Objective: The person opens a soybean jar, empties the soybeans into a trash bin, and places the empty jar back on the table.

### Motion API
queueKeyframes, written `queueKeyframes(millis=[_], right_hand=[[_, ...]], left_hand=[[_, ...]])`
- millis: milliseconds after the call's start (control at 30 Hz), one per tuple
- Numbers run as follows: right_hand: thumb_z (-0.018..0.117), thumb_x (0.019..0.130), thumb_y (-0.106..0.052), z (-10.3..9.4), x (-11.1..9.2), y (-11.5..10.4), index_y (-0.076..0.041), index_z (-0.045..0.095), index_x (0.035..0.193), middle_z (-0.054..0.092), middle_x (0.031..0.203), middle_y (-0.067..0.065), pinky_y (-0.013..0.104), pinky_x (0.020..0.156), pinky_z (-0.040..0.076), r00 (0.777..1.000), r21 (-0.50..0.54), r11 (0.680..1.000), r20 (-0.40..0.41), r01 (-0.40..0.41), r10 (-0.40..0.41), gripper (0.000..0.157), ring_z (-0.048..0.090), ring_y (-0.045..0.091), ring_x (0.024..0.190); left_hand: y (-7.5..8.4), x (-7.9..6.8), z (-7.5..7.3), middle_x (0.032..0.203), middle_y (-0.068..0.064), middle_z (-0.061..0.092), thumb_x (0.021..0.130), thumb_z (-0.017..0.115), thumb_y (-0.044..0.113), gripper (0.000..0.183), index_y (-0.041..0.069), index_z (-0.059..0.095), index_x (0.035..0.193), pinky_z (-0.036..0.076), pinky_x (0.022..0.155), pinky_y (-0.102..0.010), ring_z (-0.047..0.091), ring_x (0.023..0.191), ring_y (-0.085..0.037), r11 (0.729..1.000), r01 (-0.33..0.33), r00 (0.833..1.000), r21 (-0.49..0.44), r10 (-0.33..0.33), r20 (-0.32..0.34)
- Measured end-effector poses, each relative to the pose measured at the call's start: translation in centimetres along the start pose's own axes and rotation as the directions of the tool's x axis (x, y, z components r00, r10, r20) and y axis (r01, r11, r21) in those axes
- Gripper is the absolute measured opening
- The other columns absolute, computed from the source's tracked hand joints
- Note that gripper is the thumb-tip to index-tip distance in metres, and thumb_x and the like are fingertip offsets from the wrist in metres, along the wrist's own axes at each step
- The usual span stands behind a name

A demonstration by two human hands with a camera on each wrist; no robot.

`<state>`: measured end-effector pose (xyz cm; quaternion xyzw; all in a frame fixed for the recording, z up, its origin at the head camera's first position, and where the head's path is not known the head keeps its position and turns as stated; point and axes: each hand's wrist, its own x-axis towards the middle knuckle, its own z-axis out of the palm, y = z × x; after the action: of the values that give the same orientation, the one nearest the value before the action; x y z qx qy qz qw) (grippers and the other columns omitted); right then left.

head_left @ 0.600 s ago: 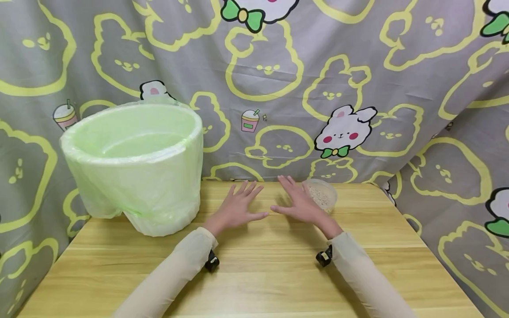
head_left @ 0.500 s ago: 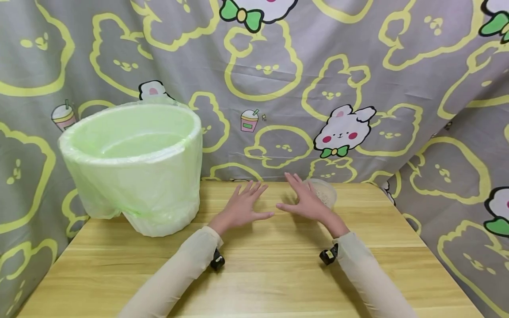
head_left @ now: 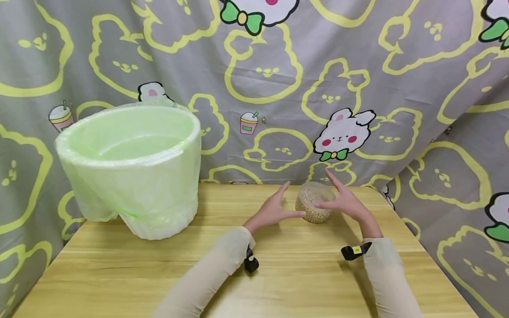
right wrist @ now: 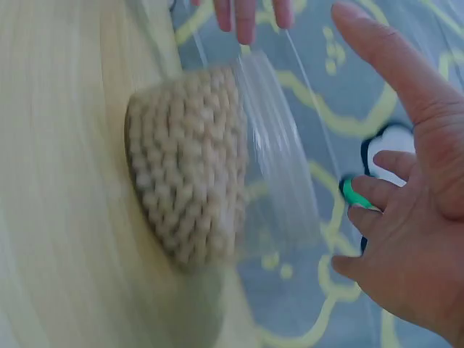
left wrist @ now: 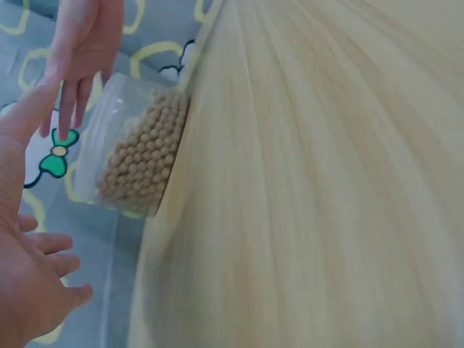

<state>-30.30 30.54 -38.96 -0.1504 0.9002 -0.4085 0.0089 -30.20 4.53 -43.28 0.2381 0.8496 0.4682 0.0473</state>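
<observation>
A clear round plastic tub (head_left: 310, 198), part filled with small beige balls, stands upright on the wooden table toward its back edge. My left hand (head_left: 271, 212) is to the left of the tub, thumb and fingers spread, fingertips close to its side. On the other side is my right hand (head_left: 351, 205), spread as well, its thumb overlapping the tub in the head view. In the left wrist view the balls (left wrist: 148, 148) fill the lower part, below a bare clear rim. The right wrist view shows the right palm (right wrist: 420, 254) facing the tub wall, with a gap between.
At the left of the table (head_left: 278, 282) stands a large white bucket (head_left: 159, 190), lined with a pale green plastic bag (head_left: 127, 132) folded over its rim. A patterned grey curtain (head_left: 278, 101) hangs right behind the table.
Both hands have moved to the right, the left one from mid-table to beside the tub. The right hand has passed from the tub's left to its right, uncovering more of it.
</observation>
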Motion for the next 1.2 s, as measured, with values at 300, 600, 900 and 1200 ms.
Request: queueKeyframes(millis=[300, 600, 900, 1200], right_hand=[[0.073, 0.080, -0.008, -1.1, -0.6, 4.2, -0.015, -0.004, 0.152, -0.001, 0.158, 0.013, 0.060, 0.111, 0.006, 0.988, 0.278, 0.960, 0.135, 0.029, -0.069, 0.105, 0.000, 0.035, 0.145], [0.076, 0.075, -0.007, -0.3, -0.3, 6.5, -0.016, -0.005, 0.151, 0.001, 0.157, 0.017, 0.055, 0.111, 0.011, 0.974, 0.376, 0.925, 0.222, -0.052, -0.035, 0.111, 0.011, 0.042, 0.141], [0.078, 0.073, -0.006, 0.4, 0.4, 7.4, -0.009, 0.020, 0.149, 0.030, 0.149, 0.019, 0.024, 0.098, 0.037, 0.981, 0.343, 0.939, 0.186, -0.010, -0.058, 0.095, 0.034, 0.038, 0.132], [0.080, 0.071, -0.005, 0.9, 0.6, 7.0, -0.010, 0.026, 0.147, 0.033, 0.147, 0.019, 0.017, 0.092, 0.041, 0.994, 0.376, 0.926, 0.107, -0.035, -0.006, 0.093, 0.036, 0.035, 0.130]], left_hand=[[-0.5, 2.4, 3.1, 0.156, 0.002, 0.022, 0.064, 0.081, 0.052, 0.113, 0.038, 0.008, 0.149, 0.029, 0.109, -0.045, 0.025, 0.142, -0.021, 0.972, 0.048, 0.999, -0.230, -0.051, -0.007], [-1.2, 3.8, 4.8, 0.147, 0.002, 0.037, 0.062, 0.087, 0.035, 0.108, 0.028, 0.022, 0.148, 0.032, 0.109, -0.041, 0.035, 0.136, -0.017, 0.951, -0.001, 1.000, -0.310, 0.001, -0.002], [-0.9, 4.3, 5.2, 0.141, 0.000, 0.046, 0.062, 0.088, 0.021, 0.099, 0.021, 0.033, 0.144, 0.035, 0.105, -0.039, 0.044, 0.127, -0.014, 0.943, -0.070, 0.997, -0.325, 0.059, -0.044], [-1.3, 4.4, 4.7, 0.136, 0.006, 0.051, 0.058, 0.089, 0.023, 0.097, 0.024, 0.040, 0.142, 0.041, 0.101, -0.030, 0.049, 0.123, -0.009, 0.943, -0.059, 0.994, -0.327, 0.026, -0.105]])
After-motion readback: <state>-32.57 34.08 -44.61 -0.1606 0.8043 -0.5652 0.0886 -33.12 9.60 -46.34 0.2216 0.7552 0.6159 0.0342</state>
